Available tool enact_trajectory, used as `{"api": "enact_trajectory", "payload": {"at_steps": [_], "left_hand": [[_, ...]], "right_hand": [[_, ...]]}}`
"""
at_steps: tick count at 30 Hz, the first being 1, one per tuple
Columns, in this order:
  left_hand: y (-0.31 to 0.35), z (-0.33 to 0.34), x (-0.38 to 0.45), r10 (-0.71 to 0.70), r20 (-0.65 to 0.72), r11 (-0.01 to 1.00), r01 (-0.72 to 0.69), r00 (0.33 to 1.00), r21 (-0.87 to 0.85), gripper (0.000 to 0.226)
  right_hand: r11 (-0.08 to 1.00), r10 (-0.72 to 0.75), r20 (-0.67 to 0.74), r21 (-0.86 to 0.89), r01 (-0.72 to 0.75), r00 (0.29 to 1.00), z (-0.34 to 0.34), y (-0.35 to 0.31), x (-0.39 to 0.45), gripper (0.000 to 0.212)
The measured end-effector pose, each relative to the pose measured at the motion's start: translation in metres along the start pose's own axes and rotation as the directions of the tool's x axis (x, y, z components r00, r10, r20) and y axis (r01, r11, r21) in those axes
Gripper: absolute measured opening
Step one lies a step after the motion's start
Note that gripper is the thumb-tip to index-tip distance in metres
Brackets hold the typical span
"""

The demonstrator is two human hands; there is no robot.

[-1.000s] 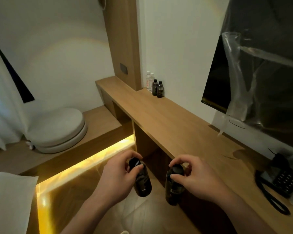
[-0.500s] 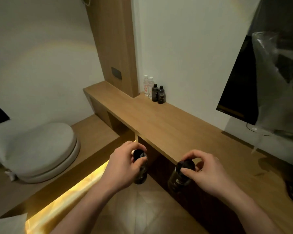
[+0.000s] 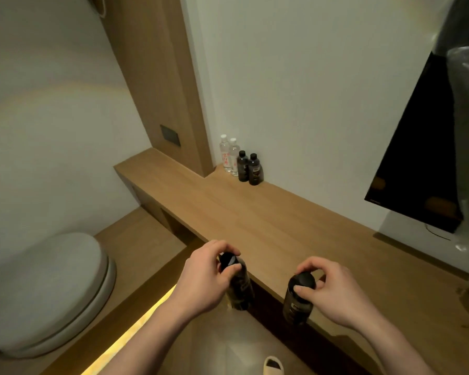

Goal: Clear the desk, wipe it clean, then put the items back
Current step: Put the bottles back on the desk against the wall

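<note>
Four bottles, two clear, two dark, stand at the desk's far back corner. Your left hand pinches one dark bottle's cap, your right hand another's, both at the front edge.

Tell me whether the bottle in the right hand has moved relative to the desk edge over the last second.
Yes. The dark bottle gripped by the right hand has come up and toward the wooden desk; its cap now overlaps the desk's front edge instead of hanging below it.
</note>
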State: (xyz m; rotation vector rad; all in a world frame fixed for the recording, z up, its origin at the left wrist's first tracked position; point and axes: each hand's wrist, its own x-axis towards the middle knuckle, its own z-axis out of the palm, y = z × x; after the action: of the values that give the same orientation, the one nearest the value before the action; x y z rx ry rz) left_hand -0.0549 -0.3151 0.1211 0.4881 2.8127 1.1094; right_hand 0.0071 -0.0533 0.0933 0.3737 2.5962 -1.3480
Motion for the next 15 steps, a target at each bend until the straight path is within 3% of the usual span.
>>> {"api": "enact_trajectory", "payload": {"at_steps": [5,8,15], "left_hand": [[-0.016,-0.008,0.084,-0.020,0.010,0.989,0.018,1.000,0.150,0.017],[-0.028,-0.005,0.130,-0.038,-0.016,0.986,0.040,0.999,0.164,0.019],[-0.065,0.018,0.220,-0.082,0.019,0.984,0.078,0.996,0.157,0.018]], "right_hand": [[0.999,0.024,0.022,0.023,-0.024,0.999,-0.001,0.001,0.085,0.027],[0.999,0.025,0.042,0.039,-0.026,0.999,-0.010,0.006,0.130,0.034],[0.995,0.082,0.000,-0.064,-0.082,0.997,-0.031,0.019,0.195,0.026]]}}
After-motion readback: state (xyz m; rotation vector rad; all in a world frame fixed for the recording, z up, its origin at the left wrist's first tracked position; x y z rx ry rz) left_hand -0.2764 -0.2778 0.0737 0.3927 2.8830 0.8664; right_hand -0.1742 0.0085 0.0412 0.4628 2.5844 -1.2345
